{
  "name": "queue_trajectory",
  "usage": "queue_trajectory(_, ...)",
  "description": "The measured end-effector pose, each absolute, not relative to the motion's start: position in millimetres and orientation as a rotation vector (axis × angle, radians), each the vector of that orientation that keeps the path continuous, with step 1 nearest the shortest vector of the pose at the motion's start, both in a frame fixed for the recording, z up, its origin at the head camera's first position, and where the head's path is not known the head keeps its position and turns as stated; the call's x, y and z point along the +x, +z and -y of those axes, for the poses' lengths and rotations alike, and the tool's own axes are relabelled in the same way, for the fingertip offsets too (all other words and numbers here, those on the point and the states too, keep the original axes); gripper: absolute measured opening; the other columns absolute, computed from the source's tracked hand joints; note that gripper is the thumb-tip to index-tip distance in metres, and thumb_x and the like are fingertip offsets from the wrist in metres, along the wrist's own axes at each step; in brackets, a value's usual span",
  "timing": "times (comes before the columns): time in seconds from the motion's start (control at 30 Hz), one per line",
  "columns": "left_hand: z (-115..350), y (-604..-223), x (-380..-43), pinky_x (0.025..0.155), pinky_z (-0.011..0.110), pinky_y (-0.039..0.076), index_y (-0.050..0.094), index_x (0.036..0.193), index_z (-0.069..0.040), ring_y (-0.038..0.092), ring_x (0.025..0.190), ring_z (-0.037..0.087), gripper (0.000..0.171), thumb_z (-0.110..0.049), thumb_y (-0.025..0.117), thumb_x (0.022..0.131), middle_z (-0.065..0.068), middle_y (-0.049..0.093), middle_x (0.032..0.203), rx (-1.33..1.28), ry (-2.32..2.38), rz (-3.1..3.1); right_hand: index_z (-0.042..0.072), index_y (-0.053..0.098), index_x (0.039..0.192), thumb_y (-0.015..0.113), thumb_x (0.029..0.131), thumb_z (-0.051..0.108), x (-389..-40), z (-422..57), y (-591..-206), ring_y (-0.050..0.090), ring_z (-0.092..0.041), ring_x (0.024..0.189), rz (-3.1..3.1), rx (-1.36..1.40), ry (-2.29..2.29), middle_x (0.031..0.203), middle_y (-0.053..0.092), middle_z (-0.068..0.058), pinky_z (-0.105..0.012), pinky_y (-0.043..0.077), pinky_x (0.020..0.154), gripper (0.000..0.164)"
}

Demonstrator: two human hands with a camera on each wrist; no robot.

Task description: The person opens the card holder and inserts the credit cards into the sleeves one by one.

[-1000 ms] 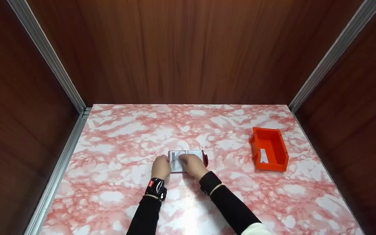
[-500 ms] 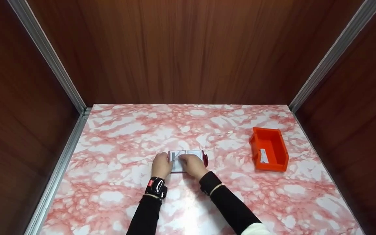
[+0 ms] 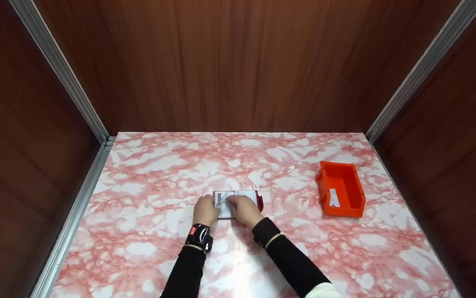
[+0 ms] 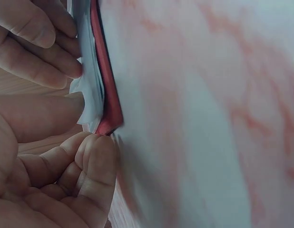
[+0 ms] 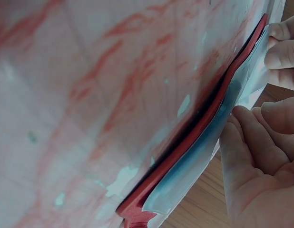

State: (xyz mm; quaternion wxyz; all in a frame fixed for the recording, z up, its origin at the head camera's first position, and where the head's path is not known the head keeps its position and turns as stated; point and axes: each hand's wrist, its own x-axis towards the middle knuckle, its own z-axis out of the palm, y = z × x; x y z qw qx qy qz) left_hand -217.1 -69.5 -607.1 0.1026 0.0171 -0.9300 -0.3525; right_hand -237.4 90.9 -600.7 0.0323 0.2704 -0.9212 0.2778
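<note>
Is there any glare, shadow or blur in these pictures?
Head view: bright glare on the tabletop between the black sleeves; left wrist view: dimmer, the tabletop's pattern soft and blurred, with a soft grey shadow near the red cover; right wrist view: also dim and hazy.

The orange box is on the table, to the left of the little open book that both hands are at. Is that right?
Not quite: the orange box is to the right of the little open book, as the head view shows. It is on the table, and both hands, left hand and right hand, are at the book.
</note>
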Motion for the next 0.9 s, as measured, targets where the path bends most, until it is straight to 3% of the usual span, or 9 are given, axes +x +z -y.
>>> queue_trajectory(0.27, 70.2, -610.4, -217.9, 0.072, 0.049, 0.047, 0.062, 0.077, 0.000, 0.059, 0.074, 0.035, 0.018, -0.002, 0.078, 0.070, 0.011, 0.057, 0.074, 0.054, -1.055, 2.757, 0.000, 0.072, 0.108, 0.070, 0.083, -0.003, -236.2, -91.5, -599.3, 0.068, -0.029, 0.097, 2.834, 0.821, 0.855, 0.102, 0.072, -0.012, -0.039, 0.052, 0.087, 0.025)
queue_trajectory(0.9, 72.3, -616.8, -220.0, 0.072, 0.048, 0.049, 0.063, 0.079, -0.001, 0.060, 0.075, 0.034, 0.019, -0.004, 0.079, 0.069, 0.011, 0.058, 0.075, 0.071, -1.058, 2.763, -0.001, 0.069, 0.114, 0.063, 0.091, 0.003, -230.2, -97.3, -592.5, 0.066, -0.028, 0.105, 2.812, 0.834, 0.927, 0.110, 0.070, -0.014, -0.039, 0.049, 0.093, 0.024)
